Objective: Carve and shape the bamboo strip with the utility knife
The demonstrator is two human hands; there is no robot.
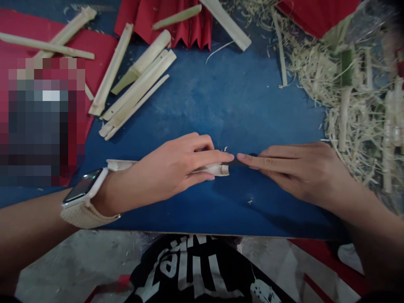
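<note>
On blue-topped bench (202, 105), near front edge: pale split bamboo strip (217, 169) lying flat, left hand (167, 168) grip clamped around it; right hand (293, 168) grip closed, perhaps on dark thin tool (241, 163).

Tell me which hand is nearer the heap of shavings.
Right. The right hand lies just left of the heap of shavings, almost at its edge. The left hand is farther left across the blue table, closed on a bamboo strip.
</note>
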